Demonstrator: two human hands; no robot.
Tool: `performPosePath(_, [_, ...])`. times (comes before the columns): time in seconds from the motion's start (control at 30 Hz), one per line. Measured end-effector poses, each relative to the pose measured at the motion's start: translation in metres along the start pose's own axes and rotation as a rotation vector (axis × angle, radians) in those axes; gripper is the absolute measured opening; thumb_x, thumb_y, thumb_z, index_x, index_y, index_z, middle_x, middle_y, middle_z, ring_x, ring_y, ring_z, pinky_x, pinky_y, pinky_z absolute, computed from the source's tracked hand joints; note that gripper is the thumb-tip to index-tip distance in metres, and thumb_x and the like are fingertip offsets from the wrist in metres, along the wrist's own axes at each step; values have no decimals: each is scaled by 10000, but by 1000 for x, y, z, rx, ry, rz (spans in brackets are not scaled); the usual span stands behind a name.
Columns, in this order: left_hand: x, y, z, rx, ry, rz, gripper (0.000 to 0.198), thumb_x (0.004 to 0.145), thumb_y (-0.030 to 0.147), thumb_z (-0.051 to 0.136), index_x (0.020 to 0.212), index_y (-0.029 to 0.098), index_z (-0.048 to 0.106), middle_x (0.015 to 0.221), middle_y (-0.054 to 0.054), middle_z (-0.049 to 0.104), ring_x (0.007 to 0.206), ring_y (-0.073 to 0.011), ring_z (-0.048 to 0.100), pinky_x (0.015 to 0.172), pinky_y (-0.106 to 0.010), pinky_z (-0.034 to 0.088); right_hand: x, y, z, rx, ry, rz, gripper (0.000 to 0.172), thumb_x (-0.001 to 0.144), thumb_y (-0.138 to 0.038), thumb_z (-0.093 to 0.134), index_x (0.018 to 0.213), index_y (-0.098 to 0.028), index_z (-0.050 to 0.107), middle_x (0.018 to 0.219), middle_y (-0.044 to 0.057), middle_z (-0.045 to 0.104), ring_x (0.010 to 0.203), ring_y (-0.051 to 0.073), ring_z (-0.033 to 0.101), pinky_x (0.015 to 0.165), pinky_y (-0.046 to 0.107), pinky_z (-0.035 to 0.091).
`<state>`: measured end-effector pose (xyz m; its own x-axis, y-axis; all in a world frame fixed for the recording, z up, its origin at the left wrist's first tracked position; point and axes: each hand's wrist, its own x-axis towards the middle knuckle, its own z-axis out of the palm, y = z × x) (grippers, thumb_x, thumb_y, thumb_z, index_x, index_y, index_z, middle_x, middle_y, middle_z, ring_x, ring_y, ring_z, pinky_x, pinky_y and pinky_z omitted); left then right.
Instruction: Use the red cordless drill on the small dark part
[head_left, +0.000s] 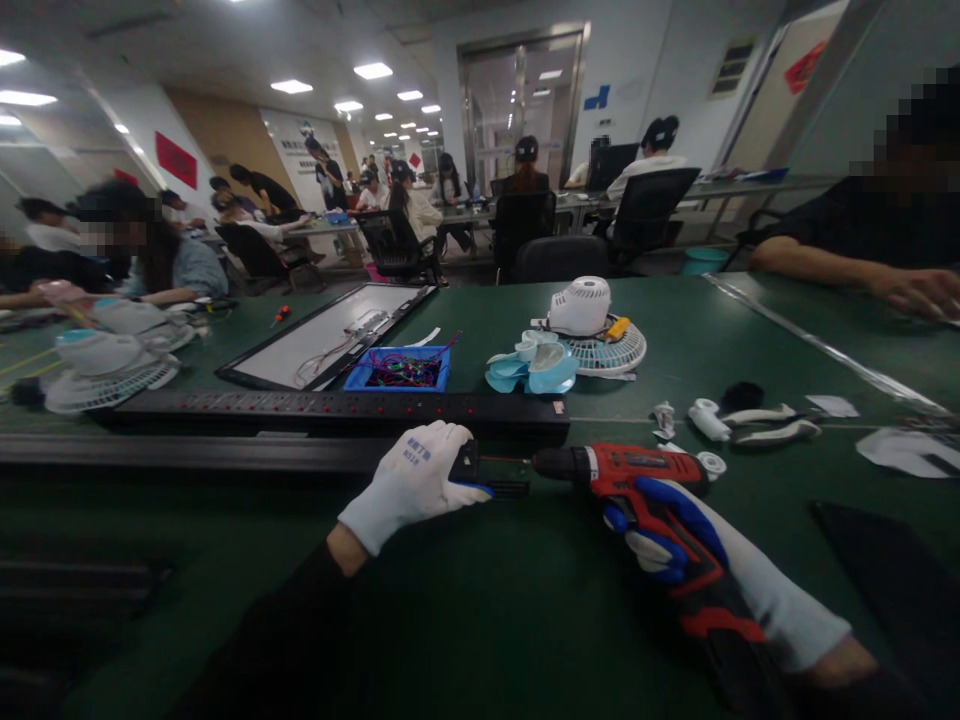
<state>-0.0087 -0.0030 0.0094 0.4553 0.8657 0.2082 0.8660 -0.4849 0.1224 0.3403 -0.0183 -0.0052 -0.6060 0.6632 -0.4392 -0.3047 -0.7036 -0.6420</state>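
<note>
My left hand, in a white glove with a blue palm, is closed around the right end of a long black bar lying across the green table. In my right hand, gloved the same way, is a red and black cordless drill. The drill lies nearly level, its black chuck pointing left. A thin bit reaches from the chuck toward the bar's end; whether they touch I cannot tell. Just behind the bar runs a long black power strip with a row of small red switches.
A blue tray of wires stands beyond the strip, beside a framed panel. Blue fan blades and a white fan are behind. Pliers and small white parts lie right. A co-worker's arm rests at far right.
</note>
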Motion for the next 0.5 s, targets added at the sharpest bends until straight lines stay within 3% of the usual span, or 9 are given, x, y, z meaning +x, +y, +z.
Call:
performPosePath(0.07, [0, 1, -1, 4, -10, -5, 636, 860, 723, 610, 1172, 170, 571, 1079, -120, 638, 989, -301, 638, 900, -443, 520, -2, 1, 0, 34, 28, -26, 358, 825, -464, 775, 833, -107, 752, 529, -5, 628, 434, 57, 534, 424, 124, 456])
performPosePath(0.17, [1, 2, -2, 9, -22, -20, 636, 854, 718, 624, 1178, 174, 568, 1078, -115, 639, 980, -294, 641, 894, -433, 524, -6, 2, -2, 105, 86, -73, 200, 842, -346, 779, 937, -171, 761, 762, 44, 767, 574, 92, 648, 538, 171, 556])
performPosePath(0.23, [1, 2, -2, 7, -25, -22, 623, 851, 710, 635, 1174, 181, 569, 1075, -108, 641, 975, -291, 642, 895, -430, 524, -7, 3, -3, 142, 97, -57, 189, 862, -314, 758, 979, -166, 761, 845, 71, 786, 613, 106, 669, 578, 205, 581])
performPosePath(0.5, [1, 2, -3, -5, -21, -21, 586, 850, 680, 651, 1155, 186, 576, 1054, -103, 644, 947, -289, 644, 851, -418, 524, -8, 0, 1, 149, 57, -25, 196, 920, -310, 693, 906, -124, 754, 716, 59, 719, 586, 100, 666, 552, 158, 546])
